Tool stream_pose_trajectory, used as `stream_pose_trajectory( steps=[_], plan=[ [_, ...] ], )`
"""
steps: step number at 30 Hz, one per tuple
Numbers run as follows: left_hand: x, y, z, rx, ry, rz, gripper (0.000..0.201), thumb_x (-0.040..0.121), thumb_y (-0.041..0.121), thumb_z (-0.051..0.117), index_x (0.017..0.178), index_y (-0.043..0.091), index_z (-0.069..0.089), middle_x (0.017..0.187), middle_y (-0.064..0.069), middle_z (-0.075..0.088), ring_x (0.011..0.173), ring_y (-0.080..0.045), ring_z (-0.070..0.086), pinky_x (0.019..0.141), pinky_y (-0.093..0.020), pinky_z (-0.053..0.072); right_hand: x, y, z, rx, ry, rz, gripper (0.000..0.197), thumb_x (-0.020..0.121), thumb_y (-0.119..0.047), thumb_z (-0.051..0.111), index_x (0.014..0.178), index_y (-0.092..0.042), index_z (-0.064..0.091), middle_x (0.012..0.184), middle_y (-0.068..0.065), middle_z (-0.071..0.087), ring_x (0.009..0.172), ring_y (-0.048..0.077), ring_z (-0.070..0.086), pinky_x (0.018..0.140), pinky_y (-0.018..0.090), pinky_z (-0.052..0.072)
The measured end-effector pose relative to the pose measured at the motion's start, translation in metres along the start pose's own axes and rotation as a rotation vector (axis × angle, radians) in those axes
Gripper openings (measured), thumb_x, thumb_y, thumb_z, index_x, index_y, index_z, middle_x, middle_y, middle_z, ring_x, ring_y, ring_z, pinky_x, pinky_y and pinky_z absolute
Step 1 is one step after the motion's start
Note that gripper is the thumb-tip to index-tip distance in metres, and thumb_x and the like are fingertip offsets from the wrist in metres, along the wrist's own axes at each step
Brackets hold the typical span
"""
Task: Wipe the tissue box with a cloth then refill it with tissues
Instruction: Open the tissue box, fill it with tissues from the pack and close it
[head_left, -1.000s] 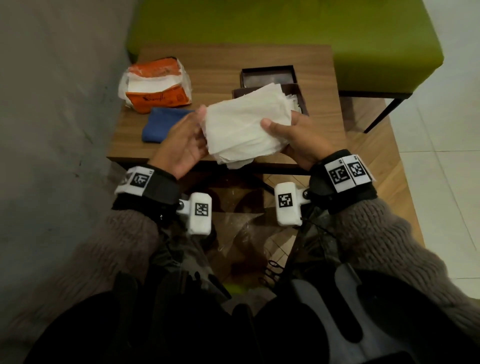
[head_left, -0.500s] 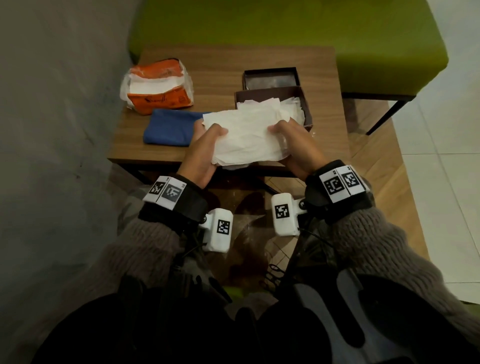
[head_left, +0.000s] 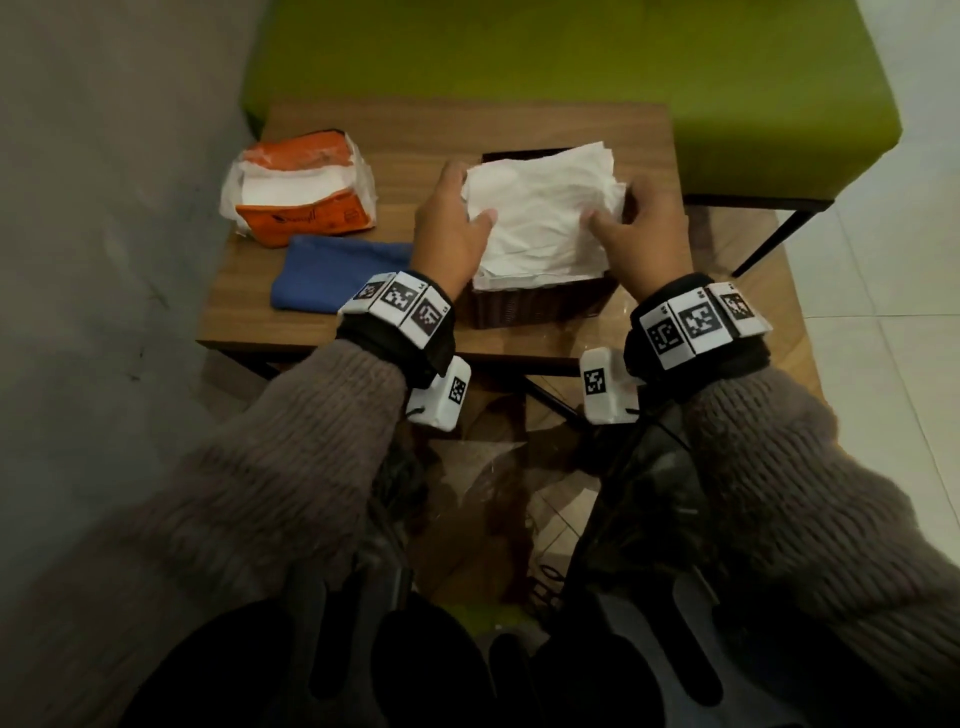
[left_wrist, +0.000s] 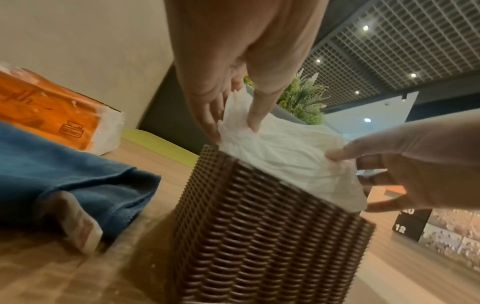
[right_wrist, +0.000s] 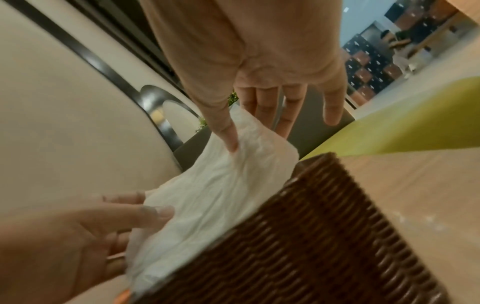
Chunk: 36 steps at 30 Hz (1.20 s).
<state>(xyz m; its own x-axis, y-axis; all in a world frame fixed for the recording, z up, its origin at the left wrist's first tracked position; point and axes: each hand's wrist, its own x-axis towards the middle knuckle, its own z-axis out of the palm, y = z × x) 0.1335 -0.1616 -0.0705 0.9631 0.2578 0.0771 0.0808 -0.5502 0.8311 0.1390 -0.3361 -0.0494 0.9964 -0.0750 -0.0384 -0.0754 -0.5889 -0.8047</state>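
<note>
Tissue box (head_left: 537, 306): dark brown, woven-textured, open-topped; sits on the counter (head_left: 467, 130) toward its 5 o'clock part.
Tissues (head_left: 543, 213): white stack lying in the box's mouth, rising above the rim and spilling past the far edge at 12 o'clock.
Left hand (head_left: 451, 228): at 9 o'clock of the stack, thumb on top and fingers down the stack's side, pinching the tissues between them.
Right hand (head_left: 644, 234): at 3 o'clock of the stack, thumb pressed on the tissues; the right wrist view shows its fingers spread and straight beyond the stack.
Cloth (head_left: 337, 273): blue, folded, flat on the counter at 9 o'clock of the box, just beside the left wrist.
Tissue packet (head_left: 301, 195): orange and white, opened, at 10 o'clock of the box, touching the cloth's far edge.
Bench (head_left: 571, 62): green seat at 12 o'clock beyond the counter.
</note>
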Motion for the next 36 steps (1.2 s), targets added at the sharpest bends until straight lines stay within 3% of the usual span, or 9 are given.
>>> stream_pose_trajectory(
  steps=[3,7,11,15,22,27,30,32,36],
  plan=[
    [0.007,-0.009,0.007,0.198,-0.101,0.035,0.035,0.090,0.017,0.057,0.122,0.003,0.050,0.112,-0.016,0.061,0.103,-0.030,0.056,0.074,-0.022,0.036,0.009,0.008,0.001,-0.305,-0.027,-0.017,0.032,0.093,-0.033,0.054,0.115,-0.011,0.059,0.109,0.007,0.064,0.108,0.026,0.056,0.105,0.046,0.035],
    [0.009,-0.012,0.009,0.591,-0.214,0.113,0.036,0.089,0.030,0.056,0.122,0.016,0.053,0.123,-0.008,0.055,0.121,-0.031,0.040,0.097,-0.042,0.032,0.010,0.014,0.005,-0.617,-0.066,-0.068,0.035,0.092,-0.025,0.052,0.124,-0.014,0.057,0.124,0.013,0.059,0.129,0.033,0.040,0.114,0.064,0.005],
    [0.002,-0.009,0.002,0.729,-0.112,0.292,0.036,0.087,0.031,0.058,0.120,0.016,0.053,0.126,-0.007,0.049,0.121,-0.032,0.036,0.093,-0.040,0.030,0.004,0.016,0.015,-0.723,0.019,-0.182,0.050,0.086,-0.020,0.055,0.133,-0.010,0.043,0.133,0.016,0.048,0.126,0.037,0.039,0.109,0.054,0.027],
    [-0.009,-0.016,0.005,0.776,-0.216,0.423,0.028,0.090,0.039,0.050,0.105,0.020,0.064,0.108,0.001,0.062,0.114,-0.026,0.041,0.089,-0.042,0.027,0.002,0.014,0.034,-0.516,-0.120,-0.334,0.041,0.088,-0.030,0.055,0.125,-0.011,0.055,0.123,0.014,0.057,0.113,0.032,0.052,0.093,0.044,0.044],
    [-0.012,-0.027,0.010,0.819,-0.327,0.344,0.043,0.090,0.032,0.032,0.100,0.015,0.070,0.106,0.001,0.067,0.126,-0.023,0.037,0.101,-0.049,0.020,-0.001,0.019,0.049,-0.658,-0.278,-0.279,0.035,0.094,-0.031,0.042,0.115,-0.013,0.063,0.116,0.013,0.058,0.104,0.033,0.056,0.082,0.040,0.047],
    [0.001,-0.026,-0.010,0.642,-0.338,0.339,0.028,0.091,0.025,0.045,0.105,0.018,0.068,0.113,0.000,0.064,0.130,-0.024,0.034,0.103,-0.045,0.023,-0.001,0.022,0.050,-0.632,-0.347,-0.233,0.035,0.096,-0.032,0.037,0.107,-0.012,0.063,0.110,0.011,0.056,0.095,0.033,0.058,0.076,0.038,0.047],
    [0.034,-0.037,-0.060,0.444,0.020,0.230,0.024,0.089,0.017,0.047,0.101,0.013,0.068,0.108,-0.007,0.066,0.114,-0.027,0.049,0.093,-0.038,0.037,0.000,0.022,0.049,-0.606,-0.342,-0.235,0.034,0.095,-0.032,0.038,0.105,-0.013,0.064,0.107,0.010,0.057,0.092,0.031,0.058,0.076,0.041,0.051],
    [0.062,-0.055,-0.097,0.430,0.099,0.090,0.026,0.085,0.008,0.047,0.101,0.010,0.068,0.108,-0.012,0.067,0.107,-0.029,0.057,0.090,-0.034,0.040,-0.001,0.023,0.050,-0.611,-0.332,-0.249,0.034,0.094,-0.031,0.039,0.105,-0.012,0.065,0.107,0.012,0.058,0.093,0.032,0.058,0.076,0.042,0.051],
    [0.109,-0.095,-0.135,0.807,-0.279,-0.167,0.039,0.078,0.002,0.069,0.116,0.002,0.061,0.123,-0.020,0.059,0.115,-0.036,0.053,0.097,-0.038,0.039,-0.002,0.025,0.055,-0.619,-0.311,-0.263,0.032,0.094,-0.029,0.041,0.104,-0.011,0.065,0.105,0.013,0.060,0.091,0.034,0.059,0.074,0.040,0.049]
  ],
)
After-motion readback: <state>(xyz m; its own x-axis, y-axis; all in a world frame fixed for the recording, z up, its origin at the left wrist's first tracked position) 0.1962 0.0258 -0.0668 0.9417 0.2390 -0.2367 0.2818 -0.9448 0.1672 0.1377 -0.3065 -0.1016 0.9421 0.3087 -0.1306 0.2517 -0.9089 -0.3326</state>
